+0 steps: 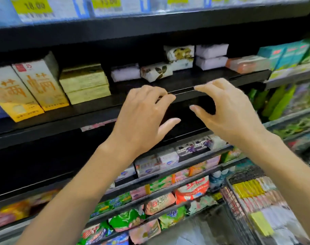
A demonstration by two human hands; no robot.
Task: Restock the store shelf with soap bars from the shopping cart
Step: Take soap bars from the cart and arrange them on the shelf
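Both my hands hover in front of the black shelf (pixel 212 80), just before its front edge, and neither holds anything. My left hand (pixel 143 117) has loosely bent fingers and an outstretched thumb. My right hand (pixel 228 110) is spread with fingers slightly bent. On the shelf behind them lie wrapped soap bars: a floral one (pixel 156 71), a pale lilac one (pixel 125 73), a stack of floral bars (pixel 180 54) and two white-lilac bars (pixel 211 56). The shopping cart (pixel 257 200) at lower right holds several yellow and pink soap packs.
Gold boxes (pixel 84 83) and cream-and-orange cartons (pixel 37 82) stand at the shelf's left. A pink pack (pixel 248 63) and teal boxes (pixel 283 53) sit at right. Lower shelves carry many coloured soap packets (pixel 159 204). Price tags (pixel 33 6) line the shelf above.
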